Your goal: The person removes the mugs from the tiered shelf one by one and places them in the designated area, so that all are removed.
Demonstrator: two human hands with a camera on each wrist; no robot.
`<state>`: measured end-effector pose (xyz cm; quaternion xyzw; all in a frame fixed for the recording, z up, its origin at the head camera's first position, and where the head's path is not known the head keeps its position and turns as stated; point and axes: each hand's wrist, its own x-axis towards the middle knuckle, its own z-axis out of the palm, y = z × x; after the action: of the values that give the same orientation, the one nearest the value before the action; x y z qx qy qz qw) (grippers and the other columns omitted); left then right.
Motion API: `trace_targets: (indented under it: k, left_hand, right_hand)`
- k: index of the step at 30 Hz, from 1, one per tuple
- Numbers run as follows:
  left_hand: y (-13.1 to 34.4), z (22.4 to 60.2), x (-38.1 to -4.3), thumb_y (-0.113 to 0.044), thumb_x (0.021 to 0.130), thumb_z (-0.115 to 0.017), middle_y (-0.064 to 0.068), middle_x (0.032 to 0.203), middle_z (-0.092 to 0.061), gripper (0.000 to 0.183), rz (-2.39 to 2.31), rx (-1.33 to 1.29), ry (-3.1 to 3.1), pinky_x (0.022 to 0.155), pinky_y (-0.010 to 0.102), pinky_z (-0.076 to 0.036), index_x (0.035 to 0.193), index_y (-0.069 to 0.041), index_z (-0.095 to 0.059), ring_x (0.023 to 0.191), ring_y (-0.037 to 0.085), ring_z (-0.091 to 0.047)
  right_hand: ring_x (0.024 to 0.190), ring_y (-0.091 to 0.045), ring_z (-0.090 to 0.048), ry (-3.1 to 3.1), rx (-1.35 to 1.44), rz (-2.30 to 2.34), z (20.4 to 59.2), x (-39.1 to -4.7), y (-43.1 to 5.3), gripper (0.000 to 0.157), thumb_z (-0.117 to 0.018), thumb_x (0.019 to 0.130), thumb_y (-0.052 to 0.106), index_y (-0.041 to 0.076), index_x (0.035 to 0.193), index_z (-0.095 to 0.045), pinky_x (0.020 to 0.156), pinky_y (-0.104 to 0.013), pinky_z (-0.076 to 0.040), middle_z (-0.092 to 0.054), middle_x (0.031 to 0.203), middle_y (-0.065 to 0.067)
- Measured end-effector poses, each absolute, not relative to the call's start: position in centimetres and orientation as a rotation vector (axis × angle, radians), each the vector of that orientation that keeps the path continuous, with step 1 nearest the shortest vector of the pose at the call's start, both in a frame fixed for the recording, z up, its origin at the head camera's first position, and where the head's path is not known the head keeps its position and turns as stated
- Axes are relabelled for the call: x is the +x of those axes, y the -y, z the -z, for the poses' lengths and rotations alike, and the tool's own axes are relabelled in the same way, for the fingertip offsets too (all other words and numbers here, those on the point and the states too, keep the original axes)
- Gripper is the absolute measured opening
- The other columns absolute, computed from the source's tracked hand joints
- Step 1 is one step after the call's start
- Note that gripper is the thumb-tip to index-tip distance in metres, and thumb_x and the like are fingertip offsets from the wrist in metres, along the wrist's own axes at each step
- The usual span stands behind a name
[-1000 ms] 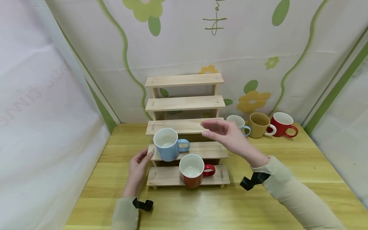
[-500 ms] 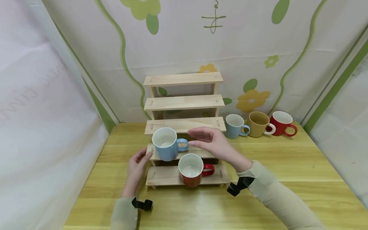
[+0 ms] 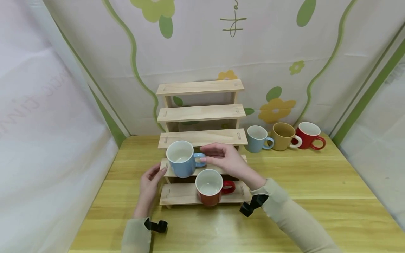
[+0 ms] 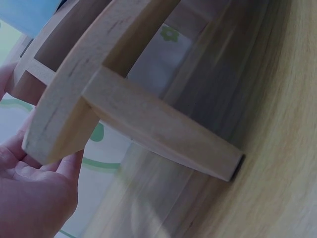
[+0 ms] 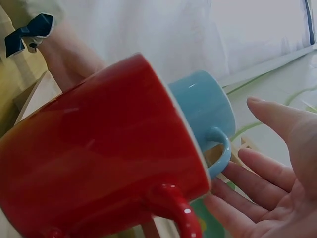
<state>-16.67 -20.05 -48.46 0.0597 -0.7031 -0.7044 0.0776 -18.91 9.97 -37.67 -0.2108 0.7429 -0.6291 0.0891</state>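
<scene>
A light blue mug [image 3: 183, 163] stands at the left of the second step of a wooden tiered shelf [image 3: 202, 137], its handle pointing right. My right hand [image 3: 226, 160] is at that handle, thumb and fingers apart around it; in the right wrist view the fingers [image 5: 262, 181] are spread and not closed on the handle. My left hand [image 3: 150, 184] holds the left end of the second step, thumb near the top edge; in the left wrist view its fingers [image 4: 72, 166] lie behind and under the board. A red mug [image 3: 210, 191] sits on the lowest step, handle to the right.
Right of the shelf, a light blue mug [image 3: 257, 140], a mustard mug [image 3: 281, 137] with a white handle and a red mug [image 3: 305, 137] stand in a row on the wooden table [image 3: 300, 182]. A printed cloth [image 3: 196, 45] hangs behind the shelf.
My right hand has moved left and slightly down, from above the right of the shelf to the blue mug's handle. The left hand and the mugs have stayed in place.
</scene>
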Motion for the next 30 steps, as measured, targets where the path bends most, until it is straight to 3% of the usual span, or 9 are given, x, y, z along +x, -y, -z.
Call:
trace_targets:
  k: [5,12,18,30]
  left_hand:
    - [20.0,48.6,-16.7,-0.013,0.099,-0.07,0.001,0.111,-0.067,0.038,2.11,0.185,2.094,0.09,0.021,-0.05,0.13,0.008,-0.062,0.102,0.012,-0.061]
    - [20.1,48.7,-16.7,-0.013,0.098,-0.071,-0.002,0.109,-0.068,0.038,2.1,0.194,2.094,0.089,0.02,-0.05,0.129,0.008,-0.063,0.101,0.011,-0.061]
    - [20.1,48.7,-16.7,-0.014,0.099,-0.07,-0.001,0.111,-0.067,0.038,2.109,0.19,2.099,0.089,0.02,-0.05,0.13,0.007,-0.062,0.102,0.012,-0.06]
    - [20.0,48.5,-16.7,-0.017,0.099,-0.07,0.002,0.115,-0.066,0.04,2.091,0.212,2.128,0.091,0.02,-0.049,0.131,0.006,-0.062,0.105,0.013,-0.06]
  right_hand:
    - [0.106,-0.021,-0.069,-2.244,-0.603,1.839,38.4,-19.1,-9.9,0.036,-0.078,0.093,0.021,0.005,0.125,-0.071,0.091,-0.035,-0.056,-0.072,0.117,-0.004]
    - [0.102,-0.021,-0.07,-2.247,-0.62,1.812,39.0,-19.3,-9.7,0.031,-0.077,0.093,0.017,0.007,0.123,-0.073,0.087,-0.035,-0.057,-0.074,0.112,-0.006]
    - [0.099,-0.02,-0.07,-2.252,-0.607,1.771,39.3,-19.8,-9.1,0.03,-0.079,0.092,0.026,0.011,0.118,-0.074,0.083,-0.035,-0.059,-0.074,0.108,-0.002]
    - [0.101,-0.025,-0.07,-2.204,-0.595,1.761,39.0,-20.1,-8.5,0.031,-0.07,0.099,0.028,0.004,0.119,-0.072,0.083,-0.04,-0.06,-0.073,0.11,-0.01]
